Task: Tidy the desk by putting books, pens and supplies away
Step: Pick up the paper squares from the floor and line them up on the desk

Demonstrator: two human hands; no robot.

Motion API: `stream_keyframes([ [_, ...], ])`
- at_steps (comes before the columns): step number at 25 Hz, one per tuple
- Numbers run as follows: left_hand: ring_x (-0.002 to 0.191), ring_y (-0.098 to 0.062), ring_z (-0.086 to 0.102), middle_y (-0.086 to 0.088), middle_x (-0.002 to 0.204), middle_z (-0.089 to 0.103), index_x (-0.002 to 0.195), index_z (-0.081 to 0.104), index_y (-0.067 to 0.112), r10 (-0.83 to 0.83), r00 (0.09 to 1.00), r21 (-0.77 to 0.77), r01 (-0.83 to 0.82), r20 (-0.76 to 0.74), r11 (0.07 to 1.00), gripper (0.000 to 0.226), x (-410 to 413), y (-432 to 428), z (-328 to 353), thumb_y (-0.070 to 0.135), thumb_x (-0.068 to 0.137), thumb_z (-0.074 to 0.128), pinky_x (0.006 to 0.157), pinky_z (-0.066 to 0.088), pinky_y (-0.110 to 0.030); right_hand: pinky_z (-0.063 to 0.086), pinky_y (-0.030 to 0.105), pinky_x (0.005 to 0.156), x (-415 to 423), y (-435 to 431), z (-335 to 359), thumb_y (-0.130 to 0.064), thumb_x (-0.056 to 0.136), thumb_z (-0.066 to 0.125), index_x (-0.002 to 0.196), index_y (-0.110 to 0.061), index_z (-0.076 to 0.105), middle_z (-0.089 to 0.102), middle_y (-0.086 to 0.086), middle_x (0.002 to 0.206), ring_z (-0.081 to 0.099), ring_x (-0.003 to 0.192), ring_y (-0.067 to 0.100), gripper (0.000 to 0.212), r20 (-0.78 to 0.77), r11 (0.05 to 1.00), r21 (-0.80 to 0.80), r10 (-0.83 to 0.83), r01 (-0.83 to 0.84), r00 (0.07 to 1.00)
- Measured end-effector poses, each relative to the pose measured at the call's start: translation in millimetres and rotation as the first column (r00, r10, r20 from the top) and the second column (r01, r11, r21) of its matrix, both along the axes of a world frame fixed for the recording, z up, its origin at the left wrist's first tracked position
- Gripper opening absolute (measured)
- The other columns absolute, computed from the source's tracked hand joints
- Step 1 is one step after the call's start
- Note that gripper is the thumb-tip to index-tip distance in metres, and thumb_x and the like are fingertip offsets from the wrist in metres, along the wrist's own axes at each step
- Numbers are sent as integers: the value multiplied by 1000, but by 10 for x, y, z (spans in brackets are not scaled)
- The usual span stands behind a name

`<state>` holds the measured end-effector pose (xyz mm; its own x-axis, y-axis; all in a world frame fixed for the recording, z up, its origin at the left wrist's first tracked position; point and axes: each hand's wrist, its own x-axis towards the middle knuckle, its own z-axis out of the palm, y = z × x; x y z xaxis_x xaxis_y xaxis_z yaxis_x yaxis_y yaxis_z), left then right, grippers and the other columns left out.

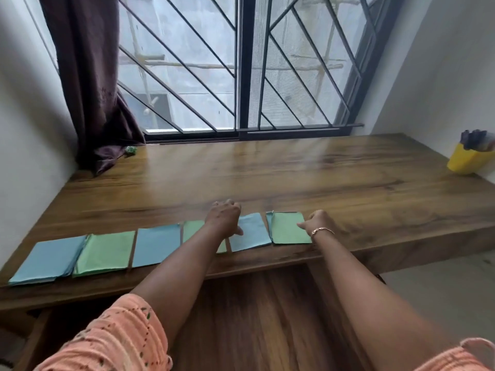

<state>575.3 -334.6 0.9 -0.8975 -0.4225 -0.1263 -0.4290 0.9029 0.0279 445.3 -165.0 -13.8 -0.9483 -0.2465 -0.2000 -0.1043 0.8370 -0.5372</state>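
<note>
Several thin blue and green books lie in a row along the front edge of the wooden desk (267, 178). My left hand (223, 216) sits over the gap between a green book (191, 228) and a blue book (253, 231), thumb on the blue book's left edge and fingers curled past its far corner. My right hand (320, 220) is at the right edge of the rightmost green book (290, 227), thumb on its cover and fingers curled beside it. A blue sliver (268, 218) shows under that book's left side.
More books lie to the left: blue (45, 259), green (105, 253), blue (155, 246). A yellow holder (464, 162) with pens stands at the far right by the wall. A dark curtain (91, 89) hangs at the back left, a small green thing (131, 149) beside it.
</note>
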Motion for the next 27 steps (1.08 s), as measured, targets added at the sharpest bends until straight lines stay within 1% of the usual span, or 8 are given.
stream_keyframes([
  [1, 121, -30, 49, -13, 130, 50, 125, 47, 6, -1, 999, -14, 2, 36, 1000, 60, -71, -9, -26, 36, 79, 71, 103, 34, -38, 42, 30, 75, -19, -47, -15, -25, 77, 73, 91, -2, 62, 62, 19, 106, 59, 99, 31, 29, 6, 999, 39, 11, -11, 1000],
  [4, 122, -29, 49, -13, 131, 50, 126, 46, 7, 11, 994, -8, -10, 109, 1000, 67, -258, -25, -100, 37, 73, 76, 102, 35, -39, 46, 33, 89, -67, -187, -84, -29, 75, 74, 116, -4, 57, 58, 15, 123, 54, 115, 31, 51, -1, 990, 143, -6, 6, 1000],
  [8, 124, -28, 46, -12, 134, 47, 128, 46, 10, 28, 978, 12, -31, 208, 999, 71, -434, -64, -106, 36, 71, 79, 102, 35, -40, 46, 34, 87, -69, -316, -104, -32, 68, 80, 120, -8, 56, 58, 11, 125, 54, 116, 28, 62, 36, 973, 231, -28, 19, 999],
  [14, 125, -30, 45, -12, 133, 50, 127, 48, 11, 65, 958, -53, -53, 279, 997, 75, -540, -50, -119, 40, 67, 81, 101, 36, -40, 44, 33, 85, -147, -354, -117, -31, 70, 79, 119, -11, 55, 58, 7, 125, 53, 117, 28, 58, 93, 970, 241, -51, 27, 994],
  [17, 124, -30, 43, -13, 133, 48, 127, 49, 10, 80, 962, -52, -69, 263, 996, 75, -522, -62, -123, 42, 67, 80, 100, 37, -41, 44, 32, 91, -139, -367, -118, -34, 67, 81, 121, -9, 52, 56, 9, 128, 51, 120, 27, 66, 76, 973, 232, -31, 13, 997],
  [19, 124, -30, 45, -12, 132, 49, 127, 47, 9, 93, 968, -32, -88, 235, 996, 76, -501, -55, -127, 40, 67, 81, 99, 37, -40, 44, 33, 93, -133, -365, -141, -30, 69, 80, 124, -5, 46, 54, 12, 129, 50, 122, 28, 70, 71, 982, 183, -47, 33, 996],
  [23, 119, -30, 51, -13, 127, 56, 122, 47, 8, 90, 978, -35, -85, 186, 996, 70, -462, -7, -123, 33, 67, 82, 95, 38, -37, 43, 34, 94, -111, -297, -150, -23, 74, 77, 124, -1, 40, 55, 16, 128, 52, 120, 31, 66, 57, 995, 96, -39, 34, 998],
  [27, 119, -29, 49, -14, 127, 52, 123, 54, 9, 68, 979, -69, -55, 194, 996, 63, -428, 18, -119, 35, 71, 79, 96, 40, -37, 44, 31, 90, -175, -226, -105, -20, 83, 66, 119, -4, 54, 58, 15, 125, 55, 115, 31, 41, 66, 999, 44, 18, -21, 998],
])
